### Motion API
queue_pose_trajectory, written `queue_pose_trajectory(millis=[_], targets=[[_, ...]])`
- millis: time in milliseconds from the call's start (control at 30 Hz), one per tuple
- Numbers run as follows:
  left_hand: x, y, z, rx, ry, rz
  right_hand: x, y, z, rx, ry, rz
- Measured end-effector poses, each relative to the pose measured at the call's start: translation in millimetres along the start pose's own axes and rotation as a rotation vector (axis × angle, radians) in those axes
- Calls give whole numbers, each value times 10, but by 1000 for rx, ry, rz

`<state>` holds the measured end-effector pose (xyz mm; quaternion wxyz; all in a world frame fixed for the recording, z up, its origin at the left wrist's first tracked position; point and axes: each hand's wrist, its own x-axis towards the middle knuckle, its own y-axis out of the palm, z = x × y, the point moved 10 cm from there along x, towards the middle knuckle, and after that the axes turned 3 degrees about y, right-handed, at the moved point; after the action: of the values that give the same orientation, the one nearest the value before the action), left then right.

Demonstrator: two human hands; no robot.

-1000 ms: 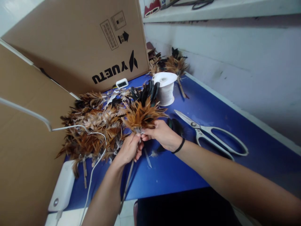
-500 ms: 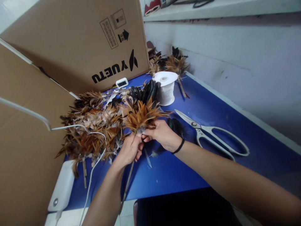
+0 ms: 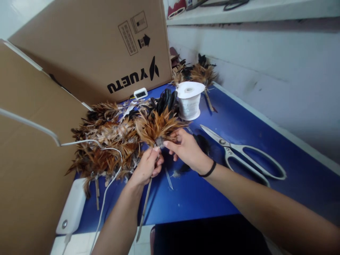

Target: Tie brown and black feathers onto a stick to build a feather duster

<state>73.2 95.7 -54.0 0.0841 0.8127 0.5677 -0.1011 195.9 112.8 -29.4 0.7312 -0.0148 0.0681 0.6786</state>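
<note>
My left hand (image 3: 150, 163) is closed around the thin stick (image 3: 145, 209) of a feather duster, just below its head. Brown and orange feathers (image 3: 159, 124) fan out above, with long black feathers (image 3: 166, 101) at the far end. A fluffy grey base (image 3: 159, 142) shows where the feathers meet the stick. My right hand (image 3: 187, 148), with a black band at the wrist, is at the right of this base. Its thumb touches the grey fluff, and a gap shows between thumb and forefinger. Behind the feathers, the forefinger's tip is partly hidden.
A pile of brown feather bunches (image 3: 106, 141) lies left, crossed by a white cable (image 3: 106, 191). White-handled scissors (image 3: 239, 152) lie right. A white ribbon spool (image 3: 190, 102) stands behind. Cardboard (image 3: 87, 49) walls the back and left. A small digital display (image 3: 140, 93) and white device (image 3: 71, 209) sit nearby.
My right hand has loosened, its thumb and forefinger now farther apart and slightly away from my left hand. My left hand keeps hold of the stick. The whole view has shifted slightly.
</note>
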Motion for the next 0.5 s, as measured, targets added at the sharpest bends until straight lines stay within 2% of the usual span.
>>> queue_pose_trajectory(millis=[100, 167, 267, 500], targets=[[12, -34, -5, 2, 11, -38, -125, -104, 278, -221, -246, -150], [12, -32, -17, 27, 32, -49, -179, -37, 363, -333, -325, -135], [5, -6, -28, 71, 65, -50, -157, 77, 317, -427, -296, -60], [9, 31, -20, 142, 106, -23, -48, 90, 170, -409, -196, -30]])
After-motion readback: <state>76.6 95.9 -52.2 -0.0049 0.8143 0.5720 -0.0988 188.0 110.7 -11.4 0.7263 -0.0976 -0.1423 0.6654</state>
